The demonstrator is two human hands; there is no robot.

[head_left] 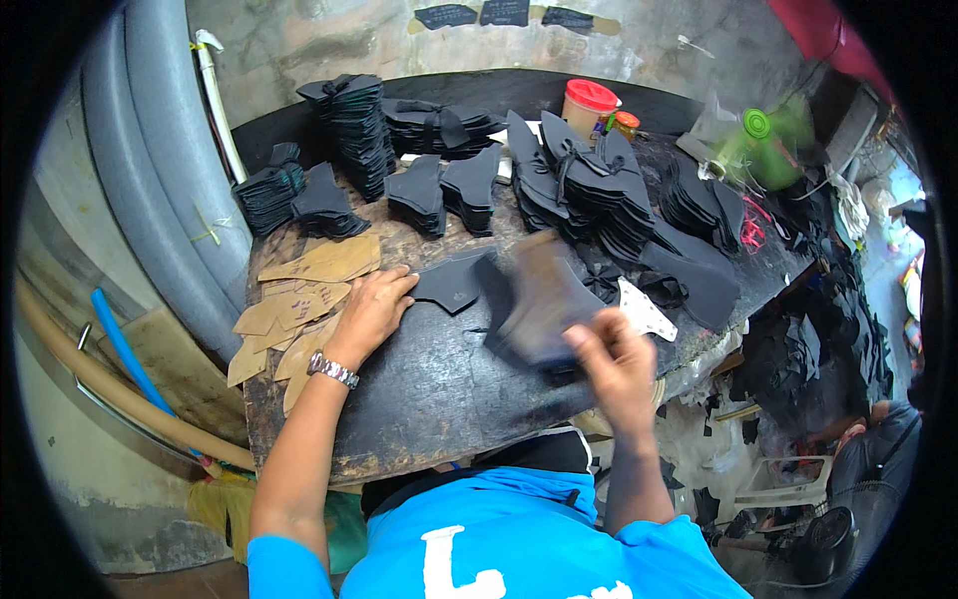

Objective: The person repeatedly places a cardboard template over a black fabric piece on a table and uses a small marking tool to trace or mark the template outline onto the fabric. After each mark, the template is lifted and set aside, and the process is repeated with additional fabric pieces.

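My left hand (371,311), a metal watch on its wrist, lies flat on the dark worktable (429,389), fingertips pressing the edge of a flat black cut piece (451,285). My right hand (614,361) grips a stack of dark cut pieces (534,299), blurred by motion and lifted a little above the table. Tan cardboard patterns (299,309) lie just left of my left hand.
Several tall stacks of black cut pieces (359,125) crowd the back of the table, some bundles tied (584,185). A red-lidded jar (589,103) stands at the back, a green fan (763,140) to the right. A white pattern piece (644,311) lies near the right edge. Grey pipes (165,180) rise at left.
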